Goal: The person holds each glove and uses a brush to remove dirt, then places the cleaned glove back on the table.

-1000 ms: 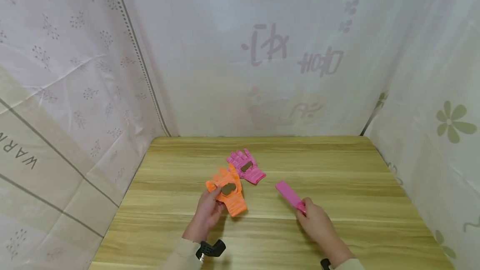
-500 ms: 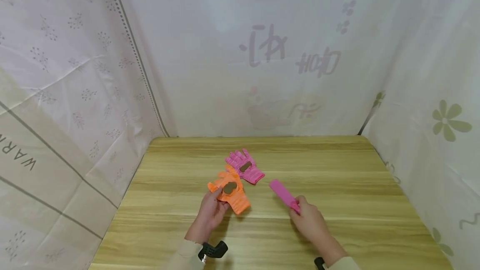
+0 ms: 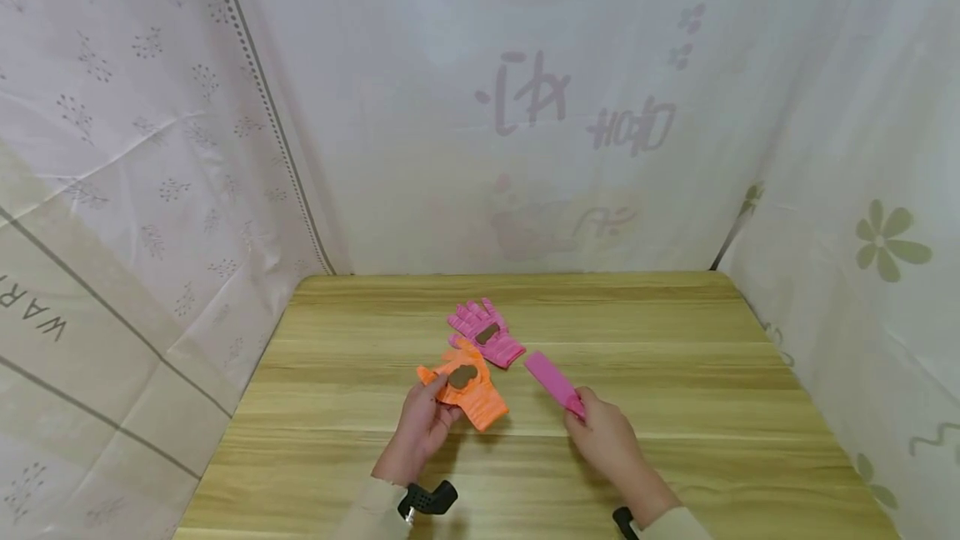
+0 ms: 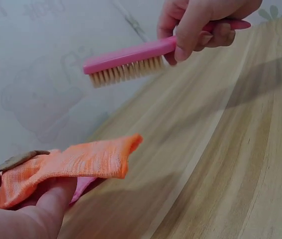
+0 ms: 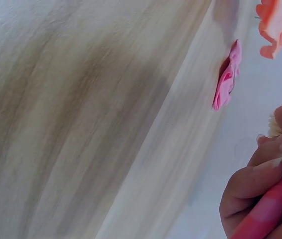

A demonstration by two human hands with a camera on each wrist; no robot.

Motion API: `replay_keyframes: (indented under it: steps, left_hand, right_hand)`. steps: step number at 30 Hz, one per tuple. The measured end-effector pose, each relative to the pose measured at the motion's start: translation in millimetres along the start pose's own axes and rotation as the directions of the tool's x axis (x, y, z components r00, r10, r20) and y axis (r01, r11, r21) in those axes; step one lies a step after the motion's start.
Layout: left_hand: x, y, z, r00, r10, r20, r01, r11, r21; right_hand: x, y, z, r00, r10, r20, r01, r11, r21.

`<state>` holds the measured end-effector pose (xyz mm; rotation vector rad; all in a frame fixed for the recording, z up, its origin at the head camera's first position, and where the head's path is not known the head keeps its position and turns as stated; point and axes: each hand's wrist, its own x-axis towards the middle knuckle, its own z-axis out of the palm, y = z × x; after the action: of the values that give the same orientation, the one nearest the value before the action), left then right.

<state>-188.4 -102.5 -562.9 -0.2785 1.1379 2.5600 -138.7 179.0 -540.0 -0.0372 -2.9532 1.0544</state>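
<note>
My left hand [image 3: 426, 423] pinches an orange knit glove [image 3: 480, 399] between thumb and fingers, held above the table. A brown patch [image 3: 462, 376] lies on the glove's face, beside the thumb. In my right hand [image 3: 606, 437] I grip the handle of a pink brush [image 3: 551, 379]. Pale bristles [image 4: 126, 72] point downward in the left wrist view, and the brush head is apart from the orange glove. Behind the orange glove a pink knit glove [image 3: 504, 350] with a brown patch [image 3: 487, 334] rests on the table; its lower left is partly covered from the head view.
The wood-grain table [image 3: 645, 340] extends all around the hands. Printed fabric curtains [image 3: 420, 182] stand at its back and along both sides. A black band [image 3: 427, 498] sits on each wrist.
My right hand has moved left with the brush, bringing its head closer to the orange glove. The orange glove has shifted slightly right, and the view has turned a little.
</note>
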Motion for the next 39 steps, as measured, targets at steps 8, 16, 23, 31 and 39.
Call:
replay_keyframes:
  steps: [8,16,23,31,39]
  left_hand:
    - [2.6,-2.9,1.0,1.000,0.004,0.010,-0.005,0.999,0.044]
    - [3.2,-7.7,7.8,0.999,0.002,0.033,-0.005,0.997,0.078]
    - [2.4,-10.9,14.1,1.000,0.002,0.016,-0.003,0.997,0.072]
    - [3.4,-13.6,19.7,1.000,-0.006,0.000,0.006,0.995,0.101]
    - [5.1,-16.6,22.2,0.999,-0.011,0.034,0.007,0.994,0.105]
  right_hand:
    - [2,-5,3,1.000,0.003,0.004,-0.003,1.000,-0.005]
    - [4,-14,4,1.000,0.007,0.014,-0.007,1.000,0.020]
    - [3,-17,6,1.000,-0.011,0.013,0.010,1.000,0.026]
    - [1,-21,5,1.000,-0.001,0.026,0.000,1.000,0.028]
    - [2,-25,7,1.000,-0.026,0.013,0.025,0.999,0.039]
